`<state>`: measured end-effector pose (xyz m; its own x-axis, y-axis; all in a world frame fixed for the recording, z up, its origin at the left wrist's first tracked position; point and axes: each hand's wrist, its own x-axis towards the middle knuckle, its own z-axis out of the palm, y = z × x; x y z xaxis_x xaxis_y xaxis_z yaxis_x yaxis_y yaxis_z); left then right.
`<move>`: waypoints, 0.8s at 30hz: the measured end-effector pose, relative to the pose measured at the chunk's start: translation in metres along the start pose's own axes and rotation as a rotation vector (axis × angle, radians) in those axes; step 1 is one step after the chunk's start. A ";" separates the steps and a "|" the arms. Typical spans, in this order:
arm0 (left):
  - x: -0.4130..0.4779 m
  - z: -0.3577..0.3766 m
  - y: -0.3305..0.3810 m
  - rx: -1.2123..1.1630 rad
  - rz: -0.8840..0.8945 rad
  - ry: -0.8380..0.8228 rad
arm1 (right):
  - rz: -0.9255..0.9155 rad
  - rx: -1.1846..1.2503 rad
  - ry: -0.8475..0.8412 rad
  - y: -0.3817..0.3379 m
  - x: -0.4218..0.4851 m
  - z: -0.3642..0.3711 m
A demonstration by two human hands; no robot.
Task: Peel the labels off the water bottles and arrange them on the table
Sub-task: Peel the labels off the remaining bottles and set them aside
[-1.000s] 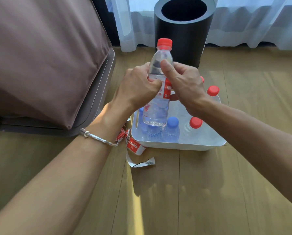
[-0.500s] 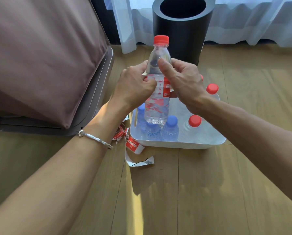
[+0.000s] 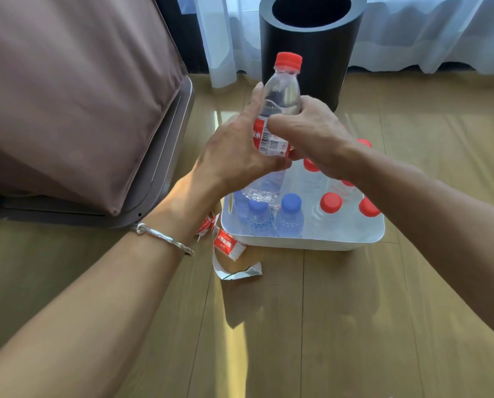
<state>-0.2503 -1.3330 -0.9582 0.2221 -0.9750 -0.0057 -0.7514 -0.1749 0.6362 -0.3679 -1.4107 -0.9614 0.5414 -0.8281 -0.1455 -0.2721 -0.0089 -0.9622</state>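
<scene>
A clear water bottle (image 3: 281, 93) with a red cap is held upright above a white tub (image 3: 303, 242). My left hand (image 3: 237, 156) grips its middle from the left, fingers round the red label (image 3: 268, 139). My right hand (image 3: 317, 136) holds the bottle from the right, thumb lying across the label's top edge. The tub holds several more bottles, some with blue caps (image 3: 290, 201), some with red caps (image 3: 330, 201).
Peeled red-and-white labels (image 3: 227, 245) lie on the wooden floor left of the tub. A black cylindrical bin (image 3: 309, 53) stands behind the bottle. A brown covered bed (image 3: 68, 96) fills the left. White curtains hang at the back.
The bottle has turned in my hands, so the barcode side of the label faces me. My left hand has shifted lower and opened round the bottle; my right thumb has come down onto the label.
</scene>
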 end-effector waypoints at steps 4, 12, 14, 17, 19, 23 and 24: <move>0.001 -0.002 0.000 0.095 0.017 -0.001 | 0.027 0.007 -0.070 0.005 0.001 -0.005; 0.000 -0.002 -0.004 0.076 0.016 -0.033 | 0.044 0.012 -0.131 0.010 -0.001 -0.008; 0.000 -0.001 -0.005 0.069 0.011 -0.022 | 0.022 0.011 -0.123 0.009 -0.001 -0.006; 0.000 -0.001 -0.007 0.073 0.014 -0.014 | 0.007 0.022 -0.125 0.009 -0.002 -0.006; -0.001 -0.001 -0.007 0.070 0.014 -0.016 | 0.015 0.028 -0.142 0.009 -0.002 -0.007; -0.003 -0.003 -0.006 0.038 0.008 -0.016 | -0.008 0.004 -0.084 0.015 -0.001 -0.006; -0.003 -0.003 -0.005 0.027 0.011 -0.017 | -0.020 0.009 -0.047 0.016 -0.001 -0.006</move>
<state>-0.2452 -1.3290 -0.9595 0.2033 -0.9790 -0.0116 -0.7706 -0.1673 0.6150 -0.3776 -1.4134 -0.9756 0.5838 -0.8004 -0.1365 -0.2538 -0.0203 -0.9670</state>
